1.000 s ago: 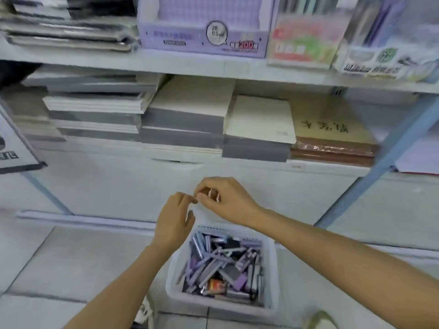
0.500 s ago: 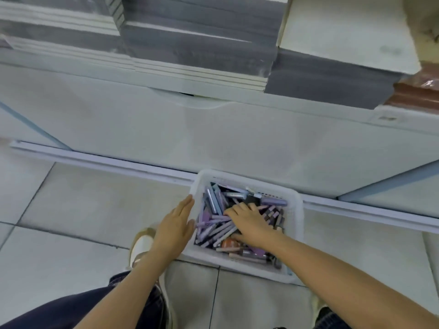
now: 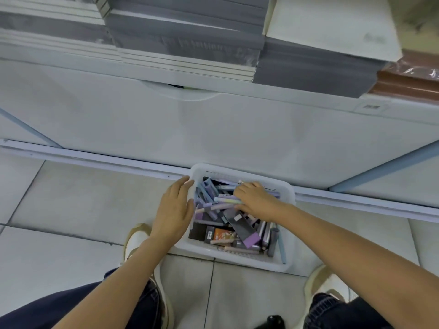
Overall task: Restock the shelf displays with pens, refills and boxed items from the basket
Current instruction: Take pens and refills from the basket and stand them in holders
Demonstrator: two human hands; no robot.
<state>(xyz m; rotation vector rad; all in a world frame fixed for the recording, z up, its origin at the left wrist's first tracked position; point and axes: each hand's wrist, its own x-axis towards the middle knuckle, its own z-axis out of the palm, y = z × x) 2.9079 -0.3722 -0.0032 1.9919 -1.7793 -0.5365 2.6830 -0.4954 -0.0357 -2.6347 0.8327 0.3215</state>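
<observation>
A white plastic basket (image 3: 240,260) stands on the tiled floor against the base of the shelf unit. It is full of purple, blue and grey pens, refills and small boxes, among them a dark box with a purple end (image 3: 242,230) and an orange-printed box (image 3: 222,233). My left hand (image 3: 174,210) lies flat against the basket's left rim, fingers straight, holding nothing. My right hand (image 3: 256,200) is inside the basket at its far end, fingers and thumb curled around pastel pens (image 3: 225,201) lying on the pile.
Above the basket is a white cabinet front (image 3: 213,129), with stacks of grey and white notebooks (image 3: 185,43) on the shelf over it. A white floor rail (image 3: 95,159) runs along the base. My shoes (image 3: 135,241) flank the basket.
Both hands dropped from chest height down to the basket as my view tilted to the floor. The right hand moved to the basket's far end and closed on pens; the left settled on the rim.
</observation>
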